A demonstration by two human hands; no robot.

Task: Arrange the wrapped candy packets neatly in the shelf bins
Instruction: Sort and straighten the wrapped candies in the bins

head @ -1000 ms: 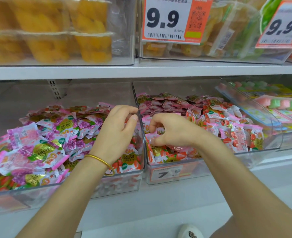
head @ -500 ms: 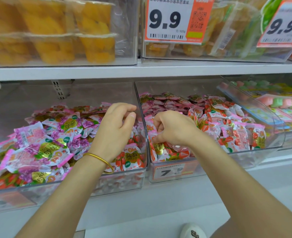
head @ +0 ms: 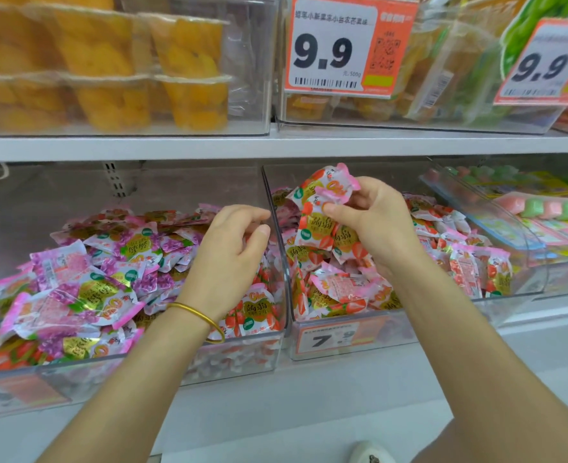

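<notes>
Lifting clear of the pile it was digging in a moment ago, your right grip [head: 372,225] is now clamped on several strawberry candy packets [head: 322,208] above the right bin [head: 509,305]. Your left grip [head: 229,259] hovers loosely curled and empty over the left bin [head: 109,372]. The packets look ready for re-laying.

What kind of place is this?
Most likely a shop's snack aisle: price tags reading 9.9, clear bins heaped with wrapped candy packets, and a white shelf carrying fruit cups.
</notes>
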